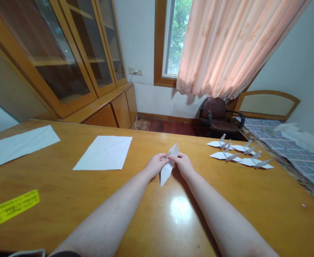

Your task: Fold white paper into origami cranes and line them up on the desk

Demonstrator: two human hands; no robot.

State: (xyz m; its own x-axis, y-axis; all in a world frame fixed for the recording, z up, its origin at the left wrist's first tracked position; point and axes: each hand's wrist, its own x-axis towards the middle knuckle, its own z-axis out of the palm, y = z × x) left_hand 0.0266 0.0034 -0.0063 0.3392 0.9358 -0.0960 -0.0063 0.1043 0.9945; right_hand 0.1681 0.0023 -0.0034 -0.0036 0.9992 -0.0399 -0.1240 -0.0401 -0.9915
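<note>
Between my two hands is a white folded paper [166, 172], long and narrow, with one point toward me and two slim points at the far end. My left hand [156, 165] pinches its left edge near the middle. On the opposite edge, the fingers of my right hand [184, 164] are closed on the same paper. Several finished paper cranes [226, 156] stand in two rows on the table to the right of my hands. A flat white sheet of paper [103, 153] lies to the left of them.
Farther left on the wooden table [135, 221] is another white sheet [23, 144], with a yellow printed strip [12, 208] nearer me. Beyond the table stand a glass-doored cabinet [92, 53], an armchair [218, 112] and a bed [285, 139]. A pink curtain [221, 46] hangs by the window.
</note>
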